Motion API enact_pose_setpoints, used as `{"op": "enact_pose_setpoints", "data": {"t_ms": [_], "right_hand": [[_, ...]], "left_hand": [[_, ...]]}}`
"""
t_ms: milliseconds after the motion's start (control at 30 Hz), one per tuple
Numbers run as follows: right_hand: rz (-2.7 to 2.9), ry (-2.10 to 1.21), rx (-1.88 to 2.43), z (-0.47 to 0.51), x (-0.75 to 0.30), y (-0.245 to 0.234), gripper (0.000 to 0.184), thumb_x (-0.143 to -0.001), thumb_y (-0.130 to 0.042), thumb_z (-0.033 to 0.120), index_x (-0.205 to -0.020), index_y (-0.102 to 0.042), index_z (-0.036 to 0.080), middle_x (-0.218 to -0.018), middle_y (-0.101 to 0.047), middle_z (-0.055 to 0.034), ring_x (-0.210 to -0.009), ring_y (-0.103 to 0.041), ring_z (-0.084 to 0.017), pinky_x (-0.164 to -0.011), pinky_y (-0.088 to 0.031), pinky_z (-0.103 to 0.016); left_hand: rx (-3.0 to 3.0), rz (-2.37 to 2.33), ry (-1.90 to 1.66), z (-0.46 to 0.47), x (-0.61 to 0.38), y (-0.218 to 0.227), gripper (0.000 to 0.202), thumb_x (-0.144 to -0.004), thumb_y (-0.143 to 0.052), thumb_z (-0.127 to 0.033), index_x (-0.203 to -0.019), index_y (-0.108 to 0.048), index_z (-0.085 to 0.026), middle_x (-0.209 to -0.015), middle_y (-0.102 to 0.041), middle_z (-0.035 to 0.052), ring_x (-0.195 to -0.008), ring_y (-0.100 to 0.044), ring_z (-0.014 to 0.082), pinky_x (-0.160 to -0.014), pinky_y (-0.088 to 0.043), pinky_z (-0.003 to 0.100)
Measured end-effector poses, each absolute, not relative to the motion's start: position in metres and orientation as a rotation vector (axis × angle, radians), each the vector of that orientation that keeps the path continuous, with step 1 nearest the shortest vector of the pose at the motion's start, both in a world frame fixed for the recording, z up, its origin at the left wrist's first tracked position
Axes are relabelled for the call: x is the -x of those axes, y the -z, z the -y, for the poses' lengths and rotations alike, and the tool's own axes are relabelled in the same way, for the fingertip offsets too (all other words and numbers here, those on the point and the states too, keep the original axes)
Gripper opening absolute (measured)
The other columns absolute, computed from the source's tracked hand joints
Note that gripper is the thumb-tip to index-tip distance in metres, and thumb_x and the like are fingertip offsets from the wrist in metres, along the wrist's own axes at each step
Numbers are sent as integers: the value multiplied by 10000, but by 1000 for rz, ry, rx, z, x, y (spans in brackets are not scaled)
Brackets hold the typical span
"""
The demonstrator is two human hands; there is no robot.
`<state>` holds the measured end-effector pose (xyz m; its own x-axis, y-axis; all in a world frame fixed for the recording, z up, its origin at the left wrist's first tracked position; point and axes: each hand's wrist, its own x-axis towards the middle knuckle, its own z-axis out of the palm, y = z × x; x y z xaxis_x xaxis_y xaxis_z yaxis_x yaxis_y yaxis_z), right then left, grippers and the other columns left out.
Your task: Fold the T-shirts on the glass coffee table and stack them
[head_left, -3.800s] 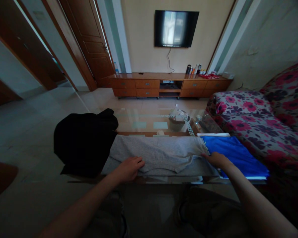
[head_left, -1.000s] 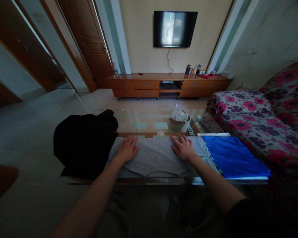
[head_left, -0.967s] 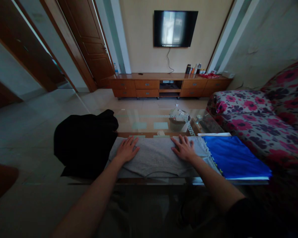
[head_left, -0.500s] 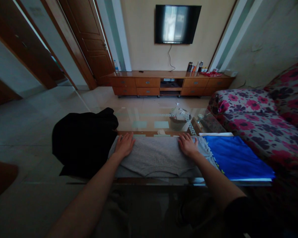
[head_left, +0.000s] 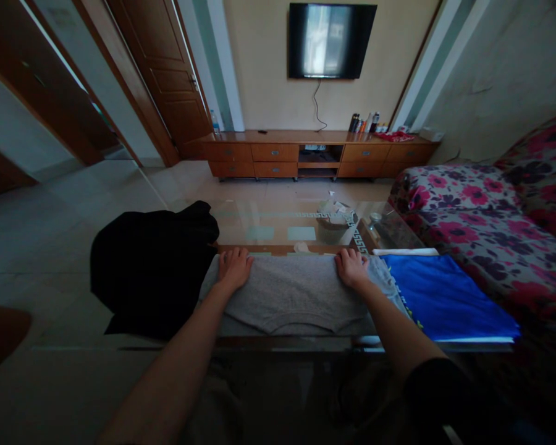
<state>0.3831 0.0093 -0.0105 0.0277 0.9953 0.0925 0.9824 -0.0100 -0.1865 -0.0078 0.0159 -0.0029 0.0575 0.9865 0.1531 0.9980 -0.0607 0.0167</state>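
A grey T-shirt lies folded and fairly smooth on the glass coffee table, its neckline towards me. At its far left corner my left hand has its fingers curled over the edge of the cloth. My right hand is closed on the far edge near the right end, fingers bent down. Left of the shirt sits a heaped black garment. To the right, a folded blue garment lies over white cloth, close to my right forearm. My fingertips are partly hidden.
A waste basket with crumpled paper shows beyond the shirt. A flowered sofa stands at the right. Farther back are a wooden TV cabinet holding several bottles and a wall-mounted television.
My fingers have gone from lying spread on the T-shirt to curling at its far edge. Both hands stay in nearly the same place. The view has shifted slightly.
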Motion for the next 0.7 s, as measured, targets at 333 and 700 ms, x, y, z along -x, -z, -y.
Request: {"op": "enact_pose_setpoints", "data": {"t_ms": [333, 700], "right_hand": [[2245, -43, 1935, 5, -330, 0, 495, -1047, -236, 429, -1434, -501, 269, -1512, -415, -153, -1354, -358, -346, -1142, -180, -573], [2355, -222, 1933, 10, -315, 19, 664, -1006, -227, 653, -1600, -274, 361, -1702, -82, -63, -1545, -59, -361, -1176, 32, -642]], "left_hand": [[2426, 1857, 336, -4, -42, 11, 506, -1031, -300, -407, -1437, -501, -183, -1537, -470, 117, -1447, -352, 273, -1246, -116, 466], [2510, 1910, 297, -6, -38, 32, 645, -1029, -234, -516, -1575, -321, -184, -1661, -264, 79, -1548, -172, 238, -1251, -128, 435]]}}
